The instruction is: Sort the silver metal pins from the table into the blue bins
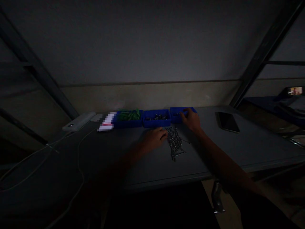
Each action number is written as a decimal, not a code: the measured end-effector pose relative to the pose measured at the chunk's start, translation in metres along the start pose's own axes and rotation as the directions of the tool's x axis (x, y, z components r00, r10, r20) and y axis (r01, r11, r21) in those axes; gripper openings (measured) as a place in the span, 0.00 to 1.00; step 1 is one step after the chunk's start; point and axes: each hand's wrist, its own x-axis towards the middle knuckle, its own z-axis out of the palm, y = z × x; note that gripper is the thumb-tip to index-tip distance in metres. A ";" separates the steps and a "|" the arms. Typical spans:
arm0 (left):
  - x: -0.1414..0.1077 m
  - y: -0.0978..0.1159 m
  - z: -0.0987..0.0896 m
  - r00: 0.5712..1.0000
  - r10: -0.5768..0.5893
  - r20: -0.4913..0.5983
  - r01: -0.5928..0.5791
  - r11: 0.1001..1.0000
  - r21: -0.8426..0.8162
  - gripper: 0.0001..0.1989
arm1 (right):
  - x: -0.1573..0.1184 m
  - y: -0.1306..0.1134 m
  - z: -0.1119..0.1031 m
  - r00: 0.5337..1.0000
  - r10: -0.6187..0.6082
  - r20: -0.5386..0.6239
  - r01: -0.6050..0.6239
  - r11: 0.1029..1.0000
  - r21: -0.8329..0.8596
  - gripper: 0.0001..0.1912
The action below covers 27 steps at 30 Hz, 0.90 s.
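Observation:
The scene is dim. My left hand (156, 136) is low over the table beside a loose pile of slim metal pins or screws (175, 140), its fingers curled closed at the pile's left edge. What is in those fingers, if anything, is too dark to make out. My right hand (192, 119) reaches over the right blue bin (175, 119), fingers bent down toward small dark parts inside. Its fingertips look pinched, and anything between them is too small to name. The middle blue bin (157, 125) contains several small metal pieces (158, 117).
Green slender pieces (130, 114) fill the left blue bin (128, 124). Farther left are a pixelated label (107, 122), a white box-shaped device (78, 122) and white cables (79, 159). A dark phone (227, 122) lies at right. A wall (152, 93) stands behind the grey table (147, 168).

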 end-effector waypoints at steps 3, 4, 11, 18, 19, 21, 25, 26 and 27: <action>-0.003 -0.010 -0.003 0.998 -0.053 -0.034 0.054 0.997 0.047 0.07 | -0.009 -0.016 -0.001 0.974 -0.170 0.149 0.157 0.983 0.092 0.18; -0.005 -0.014 -0.004 0.996 -0.076 -0.055 0.079 0.995 0.056 0.06 | -0.013 -0.022 -0.001 0.936 -0.264 0.231 0.239 0.962 0.133 0.16; -0.012 -0.034 -0.010 0.965 -0.166 -0.202 0.160 0.986 -0.046 0.06 | -0.037 -0.050 0.008 0.706 -0.616 0.350 0.532 0.787 0.312 0.07; -0.009 -0.029 -0.012 0.951 -0.122 -0.282 0.073 0.981 -0.181 0.05 | -0.036 -0.051 0.003 0.761 -0.589 0.272 0.515 0.803 0.299 0.11; -0.009 -0.029 -0.013 0.950 -0.106 -0.293 0.055 0.983 -0.178 0.05 | -0.036 -0.052 0.003 0.761 -0.589 0.272 0.510 0.802 0.311 0.11; -0.010 -0.029 -0.014 0.948 -0.079 -0.309 0.030 0.987 -0.159 0.07 | -0.036 -0.052 0.003 0.756 -0.597 0.268 0.506 0.794 0.337 0.11; -0.010 -0.028 -0.016 0.958 -0.083 -0.275 0.039 0.986 -0.162 0.11 | -0.038 -0.053 0.002 0.736 -0.632 0.245 0.528 0.761 0.376 0.09; -0.010 -0.027 -0.016 0.963 -0.095 -0.251 0.051 0.983 -0.175 0.12 | -0.038 -0.054 0.002 0.733 -0.636 0.242 0.534 0.758 0.375 0.09; -0.010 -0.027 -0.016 0.970 -0.103 -0.222 0.060 0.980 -0.191 0.12 | -0.037 -0.054 0.002 0.735 -0.634 0.241 0.537 0.761 0.363 0.10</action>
